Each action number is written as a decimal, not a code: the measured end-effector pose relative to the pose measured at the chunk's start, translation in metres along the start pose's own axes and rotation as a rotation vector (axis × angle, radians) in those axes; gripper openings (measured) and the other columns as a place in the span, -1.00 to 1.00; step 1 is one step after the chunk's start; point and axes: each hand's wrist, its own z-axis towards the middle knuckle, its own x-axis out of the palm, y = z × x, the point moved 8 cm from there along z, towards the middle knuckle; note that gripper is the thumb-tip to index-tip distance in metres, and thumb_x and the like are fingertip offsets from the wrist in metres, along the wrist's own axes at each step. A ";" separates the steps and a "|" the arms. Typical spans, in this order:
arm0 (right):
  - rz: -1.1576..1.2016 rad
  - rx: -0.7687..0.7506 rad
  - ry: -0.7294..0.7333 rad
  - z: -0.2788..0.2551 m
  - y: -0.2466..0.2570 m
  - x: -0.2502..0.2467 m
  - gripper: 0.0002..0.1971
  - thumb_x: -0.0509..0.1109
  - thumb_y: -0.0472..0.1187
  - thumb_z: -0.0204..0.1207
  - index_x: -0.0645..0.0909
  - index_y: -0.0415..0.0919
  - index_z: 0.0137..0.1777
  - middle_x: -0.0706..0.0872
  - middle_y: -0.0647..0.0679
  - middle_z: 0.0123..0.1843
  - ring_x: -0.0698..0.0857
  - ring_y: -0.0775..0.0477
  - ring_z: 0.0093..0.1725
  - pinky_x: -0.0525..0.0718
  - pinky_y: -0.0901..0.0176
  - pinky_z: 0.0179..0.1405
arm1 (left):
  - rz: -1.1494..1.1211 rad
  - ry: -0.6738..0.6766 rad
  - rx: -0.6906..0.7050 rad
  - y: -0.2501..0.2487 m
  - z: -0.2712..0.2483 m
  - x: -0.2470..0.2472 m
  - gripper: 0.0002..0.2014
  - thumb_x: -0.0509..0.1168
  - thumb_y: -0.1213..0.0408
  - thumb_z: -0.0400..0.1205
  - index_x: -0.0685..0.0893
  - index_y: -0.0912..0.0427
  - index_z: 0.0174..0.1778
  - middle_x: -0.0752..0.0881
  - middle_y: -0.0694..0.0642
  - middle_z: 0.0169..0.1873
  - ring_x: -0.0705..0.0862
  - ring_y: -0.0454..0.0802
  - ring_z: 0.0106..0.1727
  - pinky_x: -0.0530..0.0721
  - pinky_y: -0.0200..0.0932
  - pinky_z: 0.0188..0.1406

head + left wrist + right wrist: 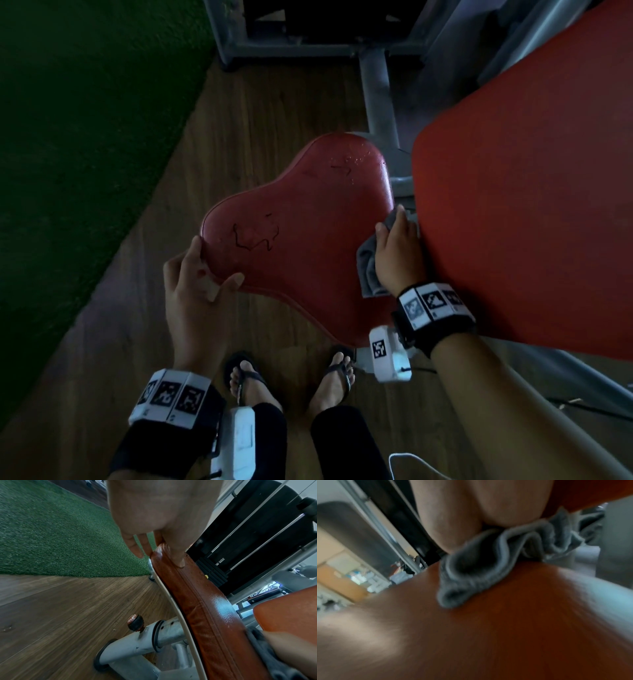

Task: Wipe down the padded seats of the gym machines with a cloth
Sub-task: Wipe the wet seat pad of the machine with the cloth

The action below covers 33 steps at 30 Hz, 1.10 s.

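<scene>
A red padded seat [301,233] with cracked vinyl sits in the middle of the head view. My left hand [191,284] grips its near left edge, thumb on top and fingers underneath; the left wrist view shows that hand [159,524] on the seat rim [197,599]. My right hand [397,253] presses a bunched grey cloth [368,270] onto the seat's right side, next to the red back pad [520,205]. In the right wrist view the cloth [488,566] lies crumpled under my palm on the seat [505,635]; my fingers are hidden there.
A grey steel frame [380,99] and a black weight stack [254,545] stand behind the seat. Below it is a seat post with a black adjuster knob [135,622]. Green turf [85,137] borders the wooden floor [257,113] on the left. My sandalled feet [291,380] are below the seat.
</scene>
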 end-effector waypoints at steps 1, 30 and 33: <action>0.018 -0.008 -0.016 0.010 0.003 0.000 -0.43 0.08 -0.05 0.76 0.11 -0.30 0.68 0.39 -0.34 0.56 0.34 -0.31 0.56 0.25 -0.07 0.54 | 0.002 0.000 0.003 0.000 0.000 0.000 -0.22 0.55 0.27 0.48 0.37 0.10 0.62 0.45 0.10 0.36 0.44 -0.18 0.27 0.54 -0.11 0.16; 0.116 -0.001 0.131 0.019 0.013 0.002 -0.41 0.05 -0.14 0.76 -0.05 -0.20 0.73 0.09 -0.11 0.73 0.16 -0.14 0.67 0.11 0.04 0.62 | 0.005 -0.027 -0.015 0.008 0.002 0.001 -0.21 0.56 0.24 0.46 0.39 0.04 0.61 0.47 0.04 0.35 0.42 -0.27 0.26 0.40 -0.42 0.08; 0.059 0.021 0.084 0.041 0.022 0.001 -0.44 0.04 -0.14 0.76 0.02 -0.23 0.72 0.19 -0.18 0.70 0.21 -0.20 0.65 0.12 -0.03 0.63 | -0.010 -0.039 -0.018 0.010 0.002 0.002 -0.21 0.57 0.26 0.45 0.40 0.03 0.60 0.48 0.02 0.34 0.45 -0.25 0.25 0.40 -0.44 0.04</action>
